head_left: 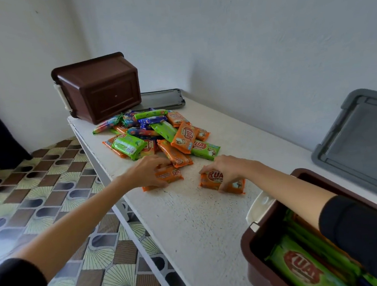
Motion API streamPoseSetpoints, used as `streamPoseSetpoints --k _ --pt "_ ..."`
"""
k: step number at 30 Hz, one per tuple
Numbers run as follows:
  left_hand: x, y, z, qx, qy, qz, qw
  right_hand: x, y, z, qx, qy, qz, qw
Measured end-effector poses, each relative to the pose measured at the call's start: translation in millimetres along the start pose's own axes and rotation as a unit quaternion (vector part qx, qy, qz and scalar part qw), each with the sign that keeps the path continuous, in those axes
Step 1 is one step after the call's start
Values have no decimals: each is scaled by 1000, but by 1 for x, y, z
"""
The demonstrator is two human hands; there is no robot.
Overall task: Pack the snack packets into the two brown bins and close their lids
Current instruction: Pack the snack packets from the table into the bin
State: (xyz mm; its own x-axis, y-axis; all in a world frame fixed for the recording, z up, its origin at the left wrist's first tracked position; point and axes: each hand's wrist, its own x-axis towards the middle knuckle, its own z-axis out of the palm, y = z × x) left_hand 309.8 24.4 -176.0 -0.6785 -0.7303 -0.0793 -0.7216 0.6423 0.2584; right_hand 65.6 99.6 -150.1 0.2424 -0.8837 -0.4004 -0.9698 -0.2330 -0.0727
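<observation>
My left fingers (162, 165) are curled over an orange packet (166, 176) lying flat on the counter (190, 222), pinching it from above, and my right fingers (208, 169) are clamped the same way around a second orange packet (226, 183), which looks like it may be two stacked, though I cannot tell for certain. Both packets are touching the counter, so I judge I am in the middle of the pick-up step: gathering a packet in each hand from the near edge of the heap. The next move, as I read it, calls for lifting both clear and swinging them back toward me to the open bin without dragging loose packets along. Just beyond my hands sits the pile of snack packets (157, 134), orange, green and blue wrappers overlapping in a loose mound, so plenty is left to pack. The near brown bin (249, 247) at my right stands open with green packets (308, 269) laid inside; my right forearm crosses above it. Its grey lid (360, 141) leans against the wall beside it. The far brown bin (98, 89) lies tipped on its side at the counter's end, its contents hidden from me, with another grey lid (161, 99) flat behind it.
</observation>
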Motion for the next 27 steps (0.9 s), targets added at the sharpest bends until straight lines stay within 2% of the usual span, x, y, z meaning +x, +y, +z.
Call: streamPoseSetpoints --k 4,8,13,16,21,27 --pt "-6 3 -9 23 -15 28 999 -5 0 -3 18 23 12 1000" --pt "-16 15 -29 16 7 58 998 -17 -1 -17 32 114 36 992" --pt "-7 58 -73 11 60 115 992 -55 4 -40 77 247 114 959" --pt "4 92 -93 22 85 153 984 -93 17 -59 95 294 164 937" --pt "14 169 -114 14 90 274 957 -186 33 -70 101 316 220 917" --pt "6 256 -96 32 11 456 889 -293 16 -27 134 271 272 914"
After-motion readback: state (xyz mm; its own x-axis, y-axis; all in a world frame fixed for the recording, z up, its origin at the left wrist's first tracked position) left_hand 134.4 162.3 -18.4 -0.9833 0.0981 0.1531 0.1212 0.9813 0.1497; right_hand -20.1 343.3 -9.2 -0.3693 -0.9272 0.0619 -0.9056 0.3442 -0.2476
